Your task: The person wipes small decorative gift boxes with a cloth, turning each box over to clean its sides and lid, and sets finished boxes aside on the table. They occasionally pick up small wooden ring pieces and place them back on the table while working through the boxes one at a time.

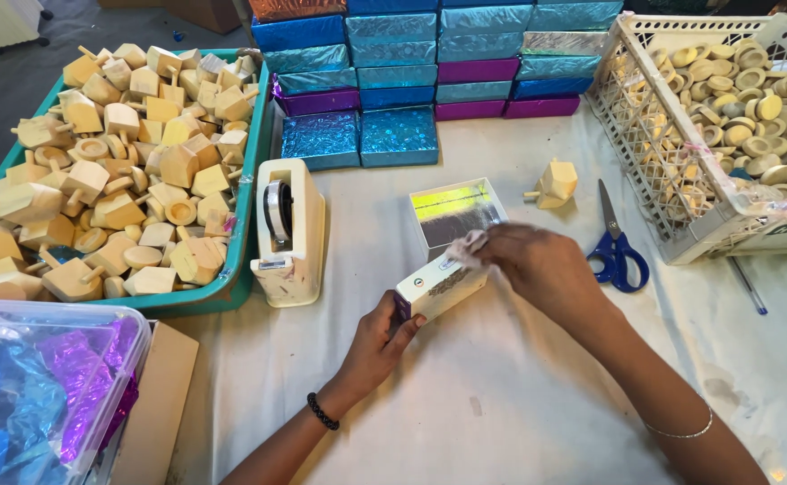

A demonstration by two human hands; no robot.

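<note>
My left hand (377,341) grips the near end of a small white box (440,285), holding it on its side just above the table. My right hand (537,265) pinches the box's far end, its fingertips on a flap of shiny wrapping. Just behind lies an open white box lid (456,216) with iridescent lining. A single wooden spinning top (555,182) lies on the cloth beyond my right hand.
A white tape dispenser (290,232) stands left of the box. A teal tray (241,216) heaped with wooden tops fills the left. Stacked blue and purple foil boxes (429,67) line the back. Blue-handled scissors (616,247), a white crate (672,180) of wooden discs, a clear bin (97,359) of foil.
</note>
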